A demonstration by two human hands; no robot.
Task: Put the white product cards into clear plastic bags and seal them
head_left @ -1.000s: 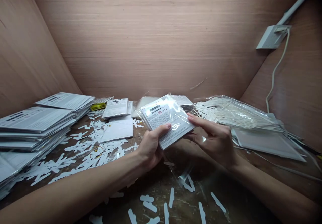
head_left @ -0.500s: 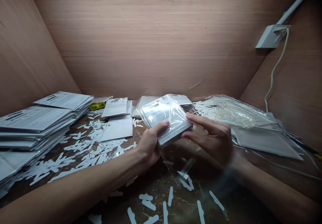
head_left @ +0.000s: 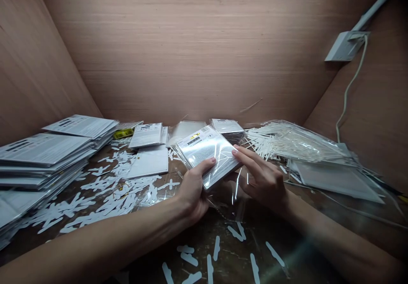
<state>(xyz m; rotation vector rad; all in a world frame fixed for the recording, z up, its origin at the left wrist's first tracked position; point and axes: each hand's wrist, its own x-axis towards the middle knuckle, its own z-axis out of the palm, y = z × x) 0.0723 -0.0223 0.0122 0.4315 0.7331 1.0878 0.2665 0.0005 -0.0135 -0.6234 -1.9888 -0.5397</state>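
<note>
I hold the pack (head_left: pixel 219 154) in the middle of the scene, above the desk (head_left: pixel 231 267), tilted so its printed face is turned up where I can see it. My left grip (head_left: pixel 193 192) is closed to the pack's thickness: the thumb lies flat on the near left part of the face and the fingers go beneath, which I judge keeps it steady and leaves the right edge free. My right grip (head_left: pixel 264 177) is half curled, its fingertips resting on that right edge; I can't tell whether the thumb pinches from below. Loose film (head_left: pixel 235 199) hangs off the near side between my grips, so I suppose the right one sits there to manage it. The big stack (head_left: pixel 41 148) stands far enough left to clear my arm, and the bagged sticks (head_left: pixel 296 141) lie far right, likely for the same reason.
</note>
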